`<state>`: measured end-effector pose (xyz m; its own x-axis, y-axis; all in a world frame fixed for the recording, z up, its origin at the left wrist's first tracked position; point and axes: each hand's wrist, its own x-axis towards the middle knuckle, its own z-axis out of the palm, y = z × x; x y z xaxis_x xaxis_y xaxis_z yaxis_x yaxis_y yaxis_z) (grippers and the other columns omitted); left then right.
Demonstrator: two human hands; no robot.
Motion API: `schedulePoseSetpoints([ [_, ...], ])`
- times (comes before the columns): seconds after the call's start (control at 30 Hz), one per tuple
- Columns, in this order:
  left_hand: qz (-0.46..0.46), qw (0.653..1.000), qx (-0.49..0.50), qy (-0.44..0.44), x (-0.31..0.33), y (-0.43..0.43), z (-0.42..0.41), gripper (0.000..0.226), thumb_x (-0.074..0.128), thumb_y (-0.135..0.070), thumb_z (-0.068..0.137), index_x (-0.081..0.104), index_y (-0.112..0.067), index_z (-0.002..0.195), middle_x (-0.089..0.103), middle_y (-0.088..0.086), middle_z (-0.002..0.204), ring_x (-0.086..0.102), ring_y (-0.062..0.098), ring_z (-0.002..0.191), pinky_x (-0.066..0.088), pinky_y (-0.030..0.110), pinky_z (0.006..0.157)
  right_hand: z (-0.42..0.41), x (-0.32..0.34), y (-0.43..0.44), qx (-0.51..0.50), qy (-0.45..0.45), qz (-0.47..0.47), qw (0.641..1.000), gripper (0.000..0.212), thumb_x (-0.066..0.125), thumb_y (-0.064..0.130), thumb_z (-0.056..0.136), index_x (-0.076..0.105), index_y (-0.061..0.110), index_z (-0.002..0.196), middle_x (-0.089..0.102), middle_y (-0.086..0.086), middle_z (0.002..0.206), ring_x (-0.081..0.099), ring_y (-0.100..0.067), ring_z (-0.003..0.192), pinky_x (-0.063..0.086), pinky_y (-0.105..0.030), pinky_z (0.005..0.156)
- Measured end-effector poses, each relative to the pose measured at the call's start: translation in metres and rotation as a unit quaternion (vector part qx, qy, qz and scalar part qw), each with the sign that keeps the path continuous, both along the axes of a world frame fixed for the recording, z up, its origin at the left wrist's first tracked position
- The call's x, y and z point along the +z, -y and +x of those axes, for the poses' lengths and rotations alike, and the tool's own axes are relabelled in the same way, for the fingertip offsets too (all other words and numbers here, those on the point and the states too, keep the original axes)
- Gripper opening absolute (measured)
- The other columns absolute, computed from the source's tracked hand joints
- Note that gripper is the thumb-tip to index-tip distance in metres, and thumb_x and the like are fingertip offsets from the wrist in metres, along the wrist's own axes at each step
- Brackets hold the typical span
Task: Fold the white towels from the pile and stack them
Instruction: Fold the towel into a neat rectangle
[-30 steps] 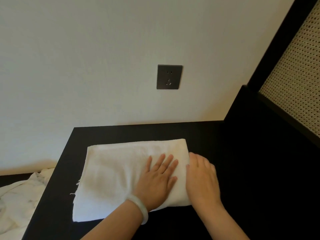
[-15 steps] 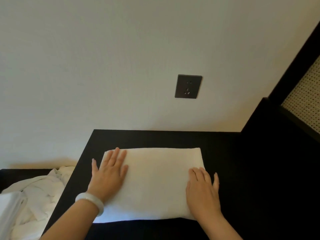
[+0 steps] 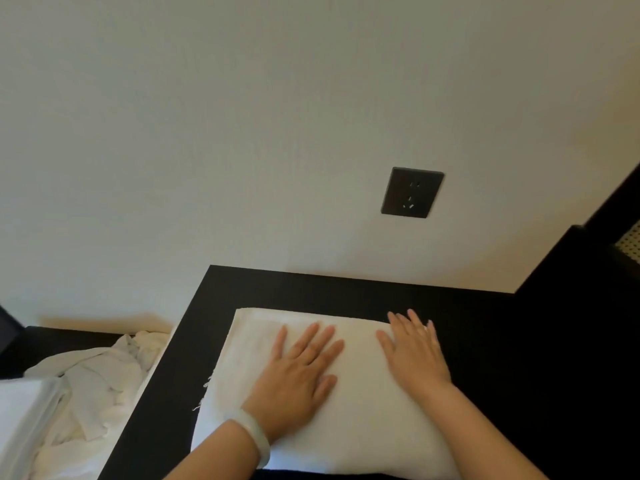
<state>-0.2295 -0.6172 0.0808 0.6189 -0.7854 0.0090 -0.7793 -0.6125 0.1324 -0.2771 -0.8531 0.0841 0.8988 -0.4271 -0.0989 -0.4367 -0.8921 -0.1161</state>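
Centrally, low in the frame, a white rectangular folded cloth towel lies flat on a black matte tabletop. Its long sides run from left to right, and a few loose threads stick out from its left edge. Both of the person's hands rest on top of it, palms down.

The left hand lies on the middle of the towel with its fingers straight and spread, pointing toward the upper right; it holds nothing and only presses flat on the cloth. A pale, milky white bangle circles the left wrist. The right hand lies on the right part of the towel, fingers straight and close together, with the fingertips near the far edge; it is likewise flat and grips nothing. The two hands are near each other but apart, with bare towel between them.

At the lower left of the frame, beyond the table's left edge and on a lower dark surface, sits a crumpled pile of white towels. Just left of it, at the frame edge, is a smooth, flat-sided bundle of white cloth.

Behind the table rises a plain cream wall, and a dark square power socket is set in it, right of centre. At the right edge stands a black frame with a woven cane panel.
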Motion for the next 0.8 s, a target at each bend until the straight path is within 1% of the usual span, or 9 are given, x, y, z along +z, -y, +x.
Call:
schedulePoseSetpoints([
  [0.07,-0.015,1.0,0.0,0.008,0.003,-0.009,-0.002,0.058,0.01,-0.053,0.099,0.011,-0.038,0.155,-0.004,-0.013,0.162,-0.013,0.016,0.149,-0.009,0.051,0.114,0.012,0.017,-0.003,-0.054,-0.052,-0.01,0.997,0.06,0.014,0.048,0.104,0.018,0.02,0.157,0.02,0.0,0.164,0.0,-0.02,0.153,-0.001,-0.053,0.122],
  [0.13,-0.012,0.999,0.02,0.042,0.008,-0.026,-0.005,0.055,0.023,-0.05,0.1,0.032,-0.033,0.152,0.019,-0.008,0.16,0.014,0.019,0.149,0.003,0.05,0.111,0.02,0.03,-0.015,-0.049,-0.063,-0.078,0.994,0.057,0.017,0.039,0.106,0.013,0.016,0.158,0.01,-0.005,0.166,-0.004,-0.026,0.153,-0.004,-0.057,0.121],
  [0.2,-0.018,0.995,0.073,0.059,0.01,-0.043,-0.008,0.053,0.031,-0.048,0.097,0.049,-0.029,0.143,0.039,-0.005,0.153,0.036,0.018,0.142,0.012,0.047,0.109,0.03,0.038,-0.046,0.058,0.021,-0.115,0.991,0.056,0.023,0.025,0.104,0.011,0.016,0.158,0.004,-0.006,0.166,-0.006,-0.026,0.153,-0.007,-0.055,0.12],
  [0.23,-0.032,0.992,0.108,0.057,0.009,-0.052,-0.01,0.054,0.033,-0.048,0.095,0.054,-0.026,0.14,0.045,-0.003,0.15,0.042,0.017,0.138,0.013,0.045,0.11,0.036,0.039,-0.07,0.138,0.078,-0.083,0.984,0.056,0.026,0.02,0.103,0.014,0.019,0.158,0.007,-0.005,0.166,-0.003,-0.024,0.153,-0.007,-0.053,0.121],
  [0.3,-0.089,0.976,0.199,0.021,0.002,-0.073,-0.011,0.054,0.037,-0.046,0.096,0.05,-0.021,0.143,0.043,-0.002,0.151,0.039,0.014,0.141,0.013,0.038,0.118,0.047,0.033,-0.119,0.289,0.113,0.011,0.951,0.053,0.029,0.019,0.103,0.024,0.024,0.156,0.019,-0.001,0.164,0.007,-0.019,0.152,-0.008,-0.049,0.12],
  [0.37,-0.159,0.931,0.317,-0.083,0.0,-0.095,-0.008,0.055,0.047,-0.045,0.097,0.04,-0.021,0.146,0.039,-0.004,0.149,0.037,0.012,0.138,0.023,0.031,0.116,0.053,0.019,-0.156,0.365,0.067,0.046,0.928,0.051,0.027,0.026,0.106,0.019,0.028,0.156,0.015,0.004,0.165,0.004,-0.016,0.152,-0.014,-0.049,0.119],
  [0.47,-0.209,0.868,0.4,-0.205,0.004,-0.125,-0.014,0.029,0.062,-0.048,0.089,0.053,-0.029,0.108,0.052,-0.013,0.109,0.055,0.007,0.102,0.048,0.025,0.09,0.061,-0.002,-0.168,0.346,0.046,0.026,0.937,0.053,0.017,0.038,0.106,0.006,0.034,0.158,0.002,0.01,0.166,-0.007,-0.011,0.152,-0.017,-0.051,0.119],
  [0.57,-0.239,0.825,0.411,-0.308,0.004,-0.142,-0.027,0.028,0.067,-0.054,0.083,0.053,-0.032,0.092,0.062,-0.007,0.091,0.06,0.007,0.083,0.045,0.02,0.069,0.065,-0.009,-0.167,0.334,0.056,0.03,0.94,0.053,0.015,0.041,0.105,0.006,0.036,0.157,0.002,0.011,0.166,-0.007,-0.01,0.152,-0.016,-0.05,0.119],
  [0.8,-0.332,0.761,0.428,-0.356,0.01,-0.153,-0.054,0.035,0.082,-0.037,0.074,0.058,-0.027,0.099,0.071,0.0,0.088,0.064,0.014,0.078,0.053,0.031,0.078,0.063,-0.012,-0.163,0.336,0.078,0.051,0.937,0.052,0.016,0.042,0.105,0.011,0.039,0.156,0.005,0.016,0.165,-0.005,-0.005,0.151,-0.017,-0.043,0.12],
])
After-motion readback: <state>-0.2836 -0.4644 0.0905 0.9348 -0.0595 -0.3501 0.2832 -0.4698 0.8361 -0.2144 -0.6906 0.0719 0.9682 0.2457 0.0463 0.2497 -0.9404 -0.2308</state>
